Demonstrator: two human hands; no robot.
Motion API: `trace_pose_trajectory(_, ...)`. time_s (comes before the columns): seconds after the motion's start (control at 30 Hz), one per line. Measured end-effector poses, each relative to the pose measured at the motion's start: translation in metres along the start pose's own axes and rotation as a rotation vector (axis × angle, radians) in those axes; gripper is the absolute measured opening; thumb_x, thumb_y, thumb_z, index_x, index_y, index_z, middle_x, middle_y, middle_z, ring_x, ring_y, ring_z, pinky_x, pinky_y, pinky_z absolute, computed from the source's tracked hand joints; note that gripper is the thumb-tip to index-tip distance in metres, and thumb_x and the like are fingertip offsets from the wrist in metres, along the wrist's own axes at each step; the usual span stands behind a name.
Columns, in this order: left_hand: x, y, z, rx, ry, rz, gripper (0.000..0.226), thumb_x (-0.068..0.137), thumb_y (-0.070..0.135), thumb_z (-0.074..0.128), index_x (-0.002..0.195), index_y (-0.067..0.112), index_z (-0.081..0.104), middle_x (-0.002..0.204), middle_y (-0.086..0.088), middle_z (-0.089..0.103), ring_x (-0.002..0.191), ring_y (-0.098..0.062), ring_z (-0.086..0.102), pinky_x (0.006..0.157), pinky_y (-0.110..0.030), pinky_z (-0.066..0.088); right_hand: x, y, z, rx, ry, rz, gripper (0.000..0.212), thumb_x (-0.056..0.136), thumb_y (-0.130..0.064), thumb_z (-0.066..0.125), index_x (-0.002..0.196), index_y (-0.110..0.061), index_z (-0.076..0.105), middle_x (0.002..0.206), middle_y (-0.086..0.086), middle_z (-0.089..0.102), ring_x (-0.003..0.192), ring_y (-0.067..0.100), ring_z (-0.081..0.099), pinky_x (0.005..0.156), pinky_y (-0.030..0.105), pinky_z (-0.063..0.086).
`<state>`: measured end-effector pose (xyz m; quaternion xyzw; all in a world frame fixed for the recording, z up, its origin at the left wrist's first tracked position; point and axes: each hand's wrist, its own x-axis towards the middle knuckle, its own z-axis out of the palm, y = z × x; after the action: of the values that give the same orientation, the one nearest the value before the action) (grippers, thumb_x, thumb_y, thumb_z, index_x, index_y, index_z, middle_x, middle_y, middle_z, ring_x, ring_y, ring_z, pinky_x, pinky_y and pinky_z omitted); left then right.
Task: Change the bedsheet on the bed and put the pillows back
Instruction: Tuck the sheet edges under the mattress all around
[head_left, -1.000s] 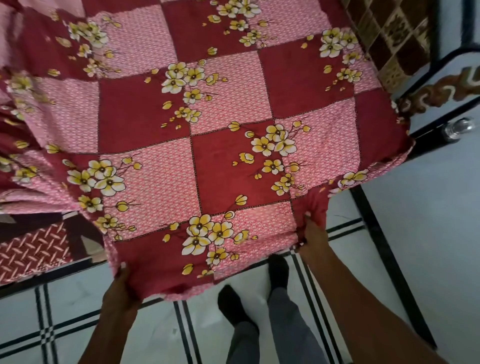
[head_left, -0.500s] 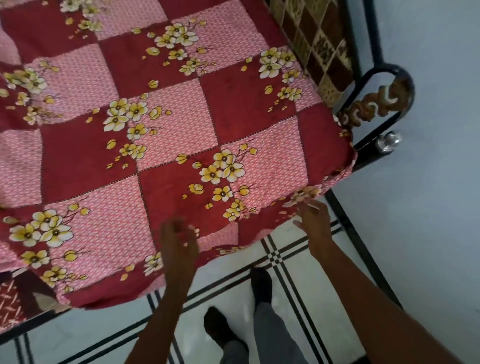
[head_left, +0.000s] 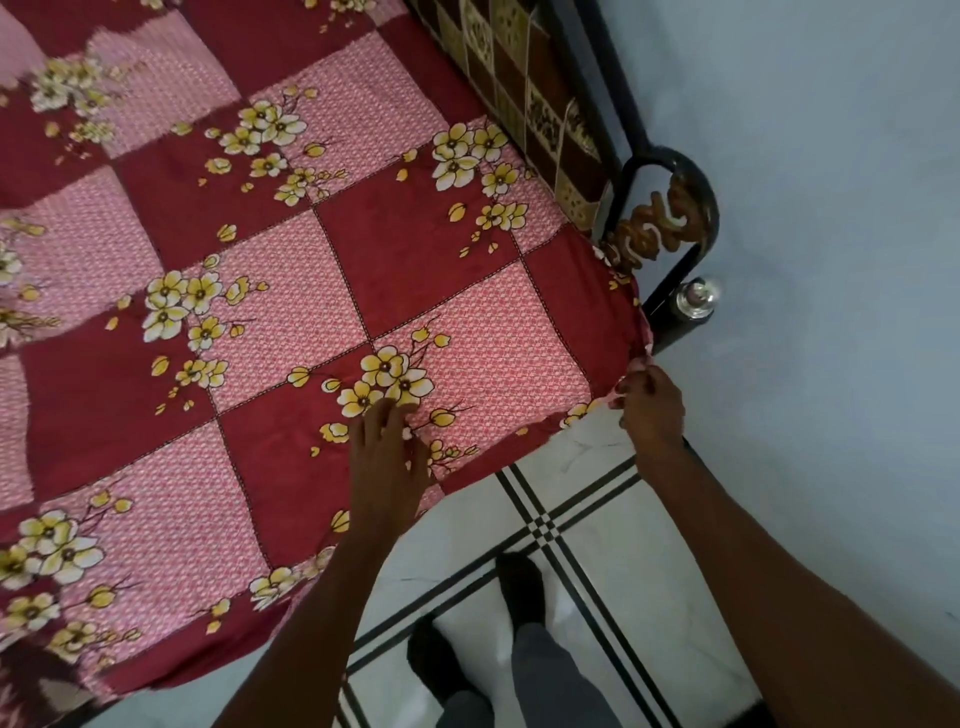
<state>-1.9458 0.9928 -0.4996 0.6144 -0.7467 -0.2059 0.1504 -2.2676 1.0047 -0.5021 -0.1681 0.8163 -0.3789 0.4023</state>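
While the bedsheet (head_left: 291, 312) lies spread across the bed, its red and pink checks scattered with yellow-and-white flowers, the left hand (head_left: 387, 457) rests flat on it near the bed's near edge — fingers straight and slightly apart, pressing the cloth beside a flower cluster. The right hand (head_left: 649, 402) is at the bed's near right corner, its fingers curled together and pinching the sheet's corner, which is bunched and pulled taut just below the bed frame (head_left: 670, 234).

That frame is black metal, curved at the corner, with a brown scrolled ornament inside the loop and a shiny silver knob (head_left: 698, 301) just beside it. Along the bed's right edge a strip of mattress (head_left: 524, 104) shows uncovered, patterned in brown and cream squares. At the near left corner the sheet stops short, and a darker patterned cover shows beneath it.

Below the hands, the person's feet in black socks (head_left: 519, 587) stand on a white tiled floor (head_left: 597, 571) crossed by black lines — a pale blue wall (head_left: 831, 260) rises to the right. No writing or label can be read anywhere.
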Motion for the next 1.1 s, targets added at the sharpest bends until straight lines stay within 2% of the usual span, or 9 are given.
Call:
trace_pose_trajectory(0.13, -0.010, -0.010, -0.001, 0.056, -0.040, 0.005, 0.043, 0.100, 0.027, 0.055, 0.139, 0.009, 0.055, 0.143, -0.012, 0.050, 0.131, -0.034, 0.044, 0.107, -0.052, 0.041, 0.001, 0.004, -0.001, 0.009, -0.078, 0.026, 0.016, 0.102, -0.043, 0.056, 0.096, -0.031, 0.063, 0.105, 0.003, 0.073, 0.098, 0.027, 0.072, 0.074, 0.036, 0.056)
trace_pose_trajectory(0.27, -0.041, -0.014, -0.005, 0.113, -0.094, -0.048, 0.053, 0.099, 0.036, 0.053, 0.150, 0.020, 0.048, 0.158, -0.008, 0.039, 0.141, -0.036, 0.036, 0.108, -0.055, 0.039, 0.006, -0.012, 0.002, 0.086, -0.111, 0.032, 0.058, 0.094, -0.068, 0.056, 0.135, -0.028, 0.051, 0.130, 0.000, 0.063, 0.111, 0.022, 0.066, 0.085, 0.044, 0.060)
trace_pose_trajectory(0.33, -0.053, -0.020, -0.008, 0.087, -0.107, -0.053, 0.053, 0.100, 0.037, 0.052, 0.151, 0.025, 0.047, 0.161, -0.004, 0.035, 0.144, -0.033, 0.033, 0.109, -0.055, 0.038, 0.015, -0.018, 0.004, 0.106, -0.054, 0.102, 0.060, 0.099, -0.064, 0.050, 0.144, -0.025, 0.047, 0.128, 0.002, 0.064, 0.108, 0.024, 0.067, 0.075, 0.037, 0.059)
trace_pose_trajectory(0.57, -0.057, -0.027, -0.015, 0.052, -0.149, -0.075, 0.047, 0.102, 0.037, 0.050, 0.148, 0.029, 0.048, 0.158, 0.000, 0.037, 0.141, -0.030, 0.034, 0.105, -0.055, 0.042, 0.026, -0.029, 0.006, 0.456, 0.052, 0.265, 0.010, 0.102, -0.024, 0.063, 0.104, -0.014, 0.065, 0.079, 0.002, 0.063, 0.048, 0.005, 0.055, 0.041, 0.020, 0.038)
trace_pose_trajectory(0.77, -0.049, -0.021, -0.014, 0.071, -0.127, -0.117, 0.042, 0.102, 0.041, 0.048, 0.140, 0.024, 0.053, 0.151, -0.003, 0.043, 0.133, -0.031, 0.040, 0.100, -0.056, 0.044, 0.012, -0.052, 0.025, 0.747, 0.302, 0.368, 0.017, 0.104, -0.018, 0.056, 0.103, -0.007, 0.069, 0.075, 0.001, 0.069, 0.053, 0.007, 0.062, 0.051, 0.020, 0.053)
trace_pose_trajectory(0.87, -0.050, -0.020, -0.013, 0.077, -0.111, -0.115, 0.043, 0.101, 0.039, 0.048, 0.139, 0.021, 0.054, 0.151, -0.006, 0.044, 0.132, -0.031, 0.040, 0.099, -0.055, 0.044, 0.001, -0.049, 0.036, 0.763, 0.400, 0.233, 0.015, 0.100, -0.005, 0.054, 0.104, -0.002, 0.069, 0.090, 0.004, 0.072, 0.083, 0.018, 0.074, 0.068, 0.020, 0.060)
trace_pose_trajectory(0.93, -0.050, -0.016, -0.011, 0.073, -0.094, -0.127, 0.043, 0.100, 0.037, 0.049, 0.138, 0.019, 0.055, 0.149, -0.008, 0.045, 0.131, -0.032, 0.041, 0.100, -0.055, 0.045, -0.013, -0.049, 0.035, 0.471, 0.489, 0.070, 0.015, 0.096, -0.011, 0.063, 0.106, -0.006, 0.073, 0.096, 0.001, 0.072, 0.085, 0.012, 0.071, 0.079, 0.015, 0.056)
trace_pose_trajectory(1.0, -0.051, -0.011, -0.008, 0.079, -0.070, -0.151, 0.043, 0.101, 0.038, 0.046, 0.136, 0.015, 0.055, 0.146, -0.010, 0.046, 0.128, -0.033, 0.042, 0.098, -0.057, 0.046, -0.031, -0.051, 0.033, 0.132, 0.495, -0.154, 0.017, 0.093, -0.016, 0.065, 0.107, -0.008, 0.072, 0.101, 0.001, 0.067, 0.085, 0.007, 0.061, 0.078, 0.007, 0.045)
trace_pose_trajectory(1.1, -0.044, 0.004, -0.002, 0.072, -0.030, -0.160, 0.043, 0.101, 0.036, 0.045, 0.134, 0.010, 0.054, 0.143, -0.015, 0.048, 0.127, -0.036, 0.044, 0.098, -0.058, 0.046, -0.037, -0.053, 0.028, -0.114, 0.407, -0.485, 0.020, 0.096, -0.015, 0.058, 0.110, -0.008, 0.069, 0.109, 0.007, 0.068, 0.096, 0.014, 0.062, 0.089, 0.025, 0.049)
